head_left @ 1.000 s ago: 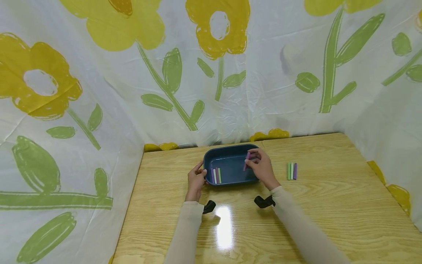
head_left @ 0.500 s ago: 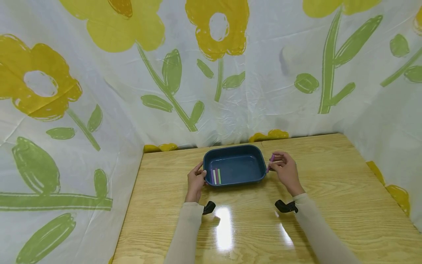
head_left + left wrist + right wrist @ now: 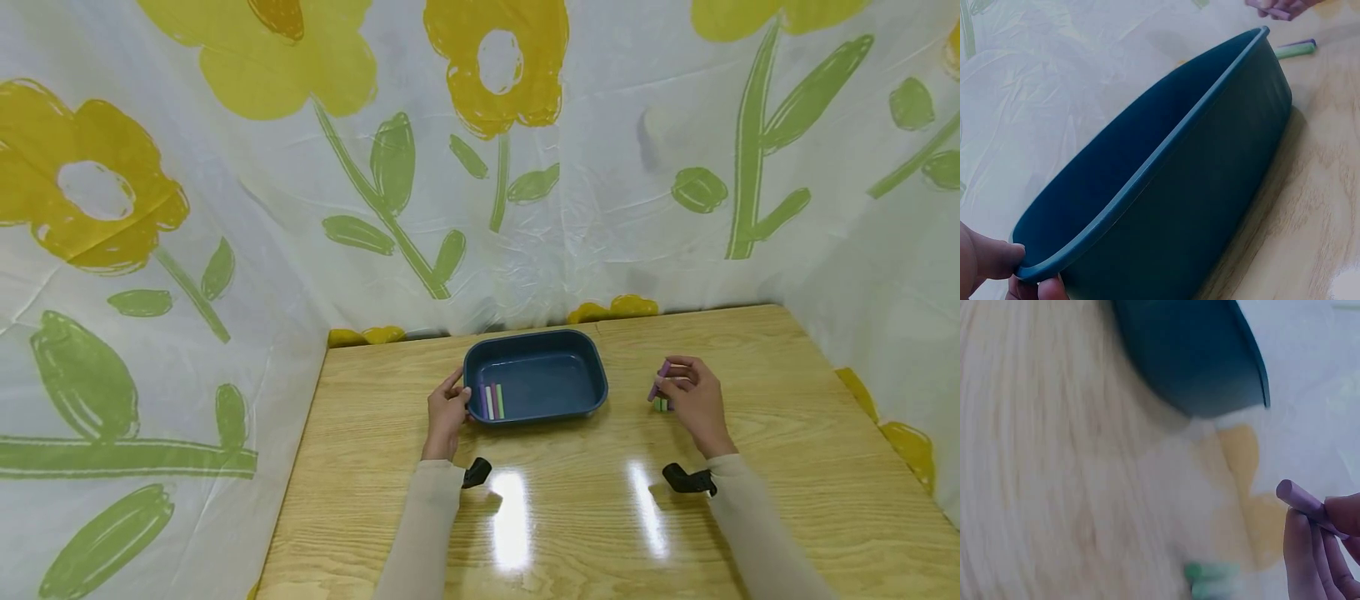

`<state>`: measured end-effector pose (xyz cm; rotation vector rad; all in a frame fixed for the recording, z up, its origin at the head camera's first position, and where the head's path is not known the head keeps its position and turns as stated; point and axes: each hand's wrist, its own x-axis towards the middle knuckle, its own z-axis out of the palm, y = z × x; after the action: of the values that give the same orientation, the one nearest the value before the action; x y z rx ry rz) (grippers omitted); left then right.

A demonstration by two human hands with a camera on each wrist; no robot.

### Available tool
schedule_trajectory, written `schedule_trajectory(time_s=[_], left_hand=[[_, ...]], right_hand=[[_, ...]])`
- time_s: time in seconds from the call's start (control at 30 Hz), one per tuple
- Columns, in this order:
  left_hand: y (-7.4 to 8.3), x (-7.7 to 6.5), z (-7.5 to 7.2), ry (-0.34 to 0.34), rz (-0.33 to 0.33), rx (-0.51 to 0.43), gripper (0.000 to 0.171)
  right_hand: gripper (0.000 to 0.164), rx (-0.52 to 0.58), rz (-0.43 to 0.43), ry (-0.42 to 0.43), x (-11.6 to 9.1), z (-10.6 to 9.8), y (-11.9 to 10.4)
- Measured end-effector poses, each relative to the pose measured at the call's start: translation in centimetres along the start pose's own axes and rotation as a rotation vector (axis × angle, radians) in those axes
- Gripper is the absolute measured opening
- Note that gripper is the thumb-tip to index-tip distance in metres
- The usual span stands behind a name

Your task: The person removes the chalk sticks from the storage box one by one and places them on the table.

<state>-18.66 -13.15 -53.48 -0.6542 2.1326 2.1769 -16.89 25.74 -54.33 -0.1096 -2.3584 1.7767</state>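
A dark blue rectangular tray (image 3: 555,382) sits at the back of the table. My left hand (image 3: 446,414) pinches its left rim between thumb and fingers, seen closely in the left wrist view. Inside, at the tray's left end, several chalk sticks (image 3: 492,402) in purple, white, mauve and green lie side by side. To the right of the tray, my right hand (image 3: 696,402) pinches a purple chalk stick (image 3: 1300,501) between thumb and fingertips. It is held above more chalk (image 3: 661,405) on the table, largely hidden by the hand; green ends (image 3: 1210,572) show blurred in the right wrist view.
The wood-grain table (image 3: 570,525) meets a white flower-printed sheet (image 3: 615,217) behind and at both sides. Black camera mounts (image 3: 688,479) jut inward from both wrists. Bright reflections lie on the table's front part.
My right hand has moved right with the purple chalk, from over the tray's right end to over the chalk on the table. The left hand and tray have stayed put.
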Motion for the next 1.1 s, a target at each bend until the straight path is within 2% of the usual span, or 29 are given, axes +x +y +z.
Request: schedule_trajectory(time_s=[0.43,0.67,0.9,1.1], left_hand=[[0.0,0.0,0.1,0.010,-0.031,0.025,0.045],[0.2,0.0,0.2,0.013,-0.033,0.021,0.045],[0.2,0.1,0.2,0.014,-0.032,0.021,0.045],[0.1,0.0,0.1,0.010,-0.031,0.033,0.045]], right_hand=[[0.043,-0.091,0.053,0.065,0.0,-2.7,2.1],[0.041,-0.153,0.077,0.054,0.2,-3.2,2.6],[0.042,-0.267,0.116,0.022,0.4,-3.4,3.2],[0.043,-0.301,0.115,0.018,0.7,-3.4,3.5]])
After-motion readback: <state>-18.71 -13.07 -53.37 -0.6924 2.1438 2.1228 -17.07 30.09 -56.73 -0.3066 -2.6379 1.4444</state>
